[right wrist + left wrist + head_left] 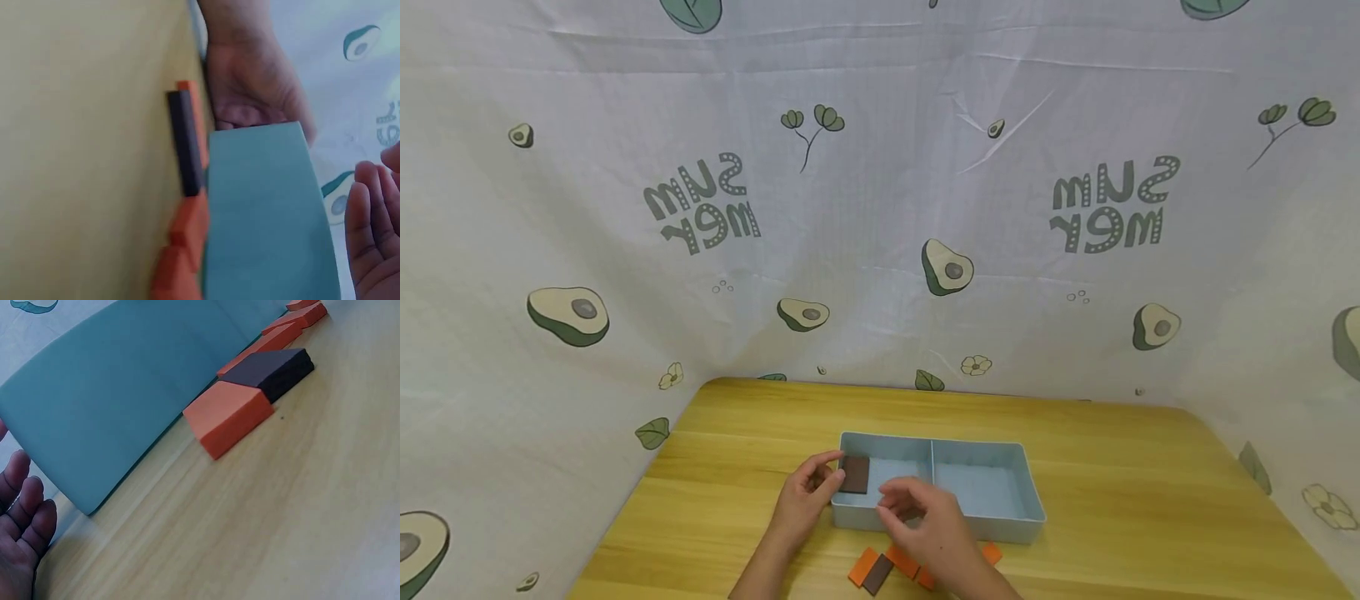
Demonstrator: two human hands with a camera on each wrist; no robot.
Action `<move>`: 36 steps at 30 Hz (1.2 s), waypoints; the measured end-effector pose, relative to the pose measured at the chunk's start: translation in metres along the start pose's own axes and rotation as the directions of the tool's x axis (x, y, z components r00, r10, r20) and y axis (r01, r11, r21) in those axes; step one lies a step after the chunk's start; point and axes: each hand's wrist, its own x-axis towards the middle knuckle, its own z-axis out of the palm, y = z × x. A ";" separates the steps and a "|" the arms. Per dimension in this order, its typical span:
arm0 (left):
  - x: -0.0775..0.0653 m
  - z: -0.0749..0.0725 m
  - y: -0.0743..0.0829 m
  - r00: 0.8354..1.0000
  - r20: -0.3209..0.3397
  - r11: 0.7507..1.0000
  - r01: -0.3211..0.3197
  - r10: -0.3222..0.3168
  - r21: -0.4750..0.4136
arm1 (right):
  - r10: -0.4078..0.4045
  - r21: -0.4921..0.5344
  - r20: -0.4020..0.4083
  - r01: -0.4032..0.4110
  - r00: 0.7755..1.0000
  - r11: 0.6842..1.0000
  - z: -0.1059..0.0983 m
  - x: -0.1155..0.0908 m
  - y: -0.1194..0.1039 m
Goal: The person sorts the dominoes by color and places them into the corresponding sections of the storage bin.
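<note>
A light blue box (988, 528) with two compartments stands on the table. Inside its left compartment, dark brown blocks (855, 475) lie flat against the left wall. My left hand (801, 500) is at the box's left end, thumb and index fingertips right at the rim beside the brown blocks; its other fingers (39, 528) are relaxed near the outer wall. Over the front wall of the left compartment hovers my right hand (928, 525), fingers loosely bent, with nothing visible between thumb and fingertips. Its fingers (369, 219) show fairly straight in the right wrist view.
Along the front of the box lie several loose blocks: an orange block (228, 415) at the left end, a dark brown block (270, 370) against it, and more orange blocks (189, 228) further right. A printed white cloth (880, 208) hangs behind the wooden table (1112, 483).
</note>
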 end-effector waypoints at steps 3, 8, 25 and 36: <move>-0.001 0.001 0.000 1.000 -0.004 1.000 0.004 -0.004 0.005 | 0.011 -0.017 0.122 -0.009 0.992 1.000 -0.003 -0.012 0.006; -0.001 0.001 -0.002 1.000 0.000 1.000 0.005 -0.005 -0.001 | 0.078 -0.033 0.279 -0.072 0.957 0.997 -0.009 -0.023 0.016; 0.000 0.001 -0.001 1.000 -0.007 1.000 0.013 -0.013 -0.014 | 0.236 -0.188 0.423 -0.170 0.875 0.967 -0.010 -0.024 0.030; 0.001 0.001 -0.001 1.000 0.002 1.000 0.020 -0.020 -0.021 | 0.224 -0.221 0.444 -0.136 0.868 0.966 -0.012 -0.024 0.032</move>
